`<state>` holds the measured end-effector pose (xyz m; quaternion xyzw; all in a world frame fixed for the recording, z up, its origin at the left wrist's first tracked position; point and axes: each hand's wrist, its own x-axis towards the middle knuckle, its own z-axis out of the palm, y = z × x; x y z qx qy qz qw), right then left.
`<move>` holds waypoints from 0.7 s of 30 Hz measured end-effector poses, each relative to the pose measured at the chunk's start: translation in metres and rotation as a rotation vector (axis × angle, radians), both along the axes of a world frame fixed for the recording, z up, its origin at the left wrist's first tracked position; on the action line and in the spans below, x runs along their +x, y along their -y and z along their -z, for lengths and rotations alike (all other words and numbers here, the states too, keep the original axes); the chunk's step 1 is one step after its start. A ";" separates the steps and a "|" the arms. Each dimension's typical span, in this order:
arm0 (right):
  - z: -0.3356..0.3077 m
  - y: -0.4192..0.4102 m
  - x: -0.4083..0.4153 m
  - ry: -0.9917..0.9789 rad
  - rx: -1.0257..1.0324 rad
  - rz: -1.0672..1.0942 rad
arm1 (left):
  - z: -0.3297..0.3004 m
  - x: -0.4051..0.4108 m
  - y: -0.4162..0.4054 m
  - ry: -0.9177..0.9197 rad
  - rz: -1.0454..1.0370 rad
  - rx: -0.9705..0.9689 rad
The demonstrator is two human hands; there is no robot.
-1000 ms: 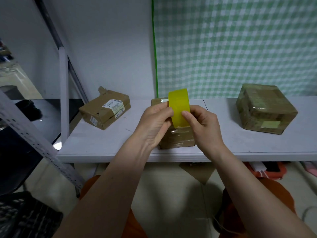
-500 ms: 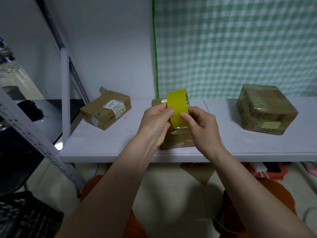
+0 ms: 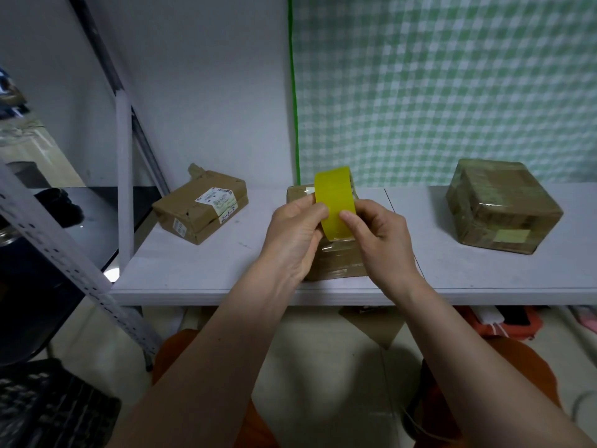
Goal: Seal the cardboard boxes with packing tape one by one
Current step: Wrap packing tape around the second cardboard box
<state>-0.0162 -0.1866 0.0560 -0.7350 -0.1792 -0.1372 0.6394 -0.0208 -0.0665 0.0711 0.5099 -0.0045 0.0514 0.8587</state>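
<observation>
Both hands are working the roll of yellow packing tape (image 3: 336, 203), holding it up on edge over the middle brown cardboard box (image 3: 336, 260) on the white table (image 3: 200, 270). The left hand (image 3: 295, 236) is gripping the roll from its left side, thumb curling onto the outer band. The right hand (image 3: 379, 236) is gripping from the right, its thumb pressing onto the yellow face low on the roll, most likely feeling for the loose end, though no free tail is showing.

The relation that matters: the roll is sitting directly above and slightly in front of that middle box, its flat band facing the camera, so any strip pulled off will be running down and toward the person, straight across the box top underneath. The two hands are equally near; the right thumb is the one placed to peel.

Off to the left, a flatter brown cardboard box with white shipping labels (image 3: 202, 211) is lying well apart, looking crumpled at its far corner. To the right, a cube-like brown box glossy with clear tape (image 3: 502, 210) is waiting, also well apart. My read: sealing of the middle box is only getting under way.
</observation>
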 end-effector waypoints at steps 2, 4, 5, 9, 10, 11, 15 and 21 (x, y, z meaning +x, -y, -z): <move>0.000 0.001 -0.001 0.000 0.002 -0.002 | 0.000 -0.001 -0.001 0.006 0.008 -0.010; -0.001 0.001 -0.001 -0.004 0.009 -0.006 | -0.001 -0.002 -0.003 0.006 0.025 -0.065; -0.001 0.001 -0.001 -0.007 0.015 -0.010 | -0.002 -0.002 -0.005 0.004 0.038 -0.069; -0.001 0.000 -0.002 -0.004 0.023 -0.031 | -0.002 -0.002 -0.007 -0.009 0.061 0.042; -0.001 0.000 -0.002 -0.007 0.026 -0.031 | -0.002 -0.003 -0.008 -0.012 0.067 0.049; -0.001 0.001 -0.002 -0.012 0.027 -0.030 | -0.002 -0.003 -0.009 -0.011 0.078 0.056; -0.001 0.002 -0.001 -0.034 0.051 -0.024 | -0.002 -0.005 -0.011 0.028 0.103 0.157; 0.003 0.003 0.004 0.005 -0.025 0.011 | 0.004 -0.011 -0.016 0.398 -0.412 0.926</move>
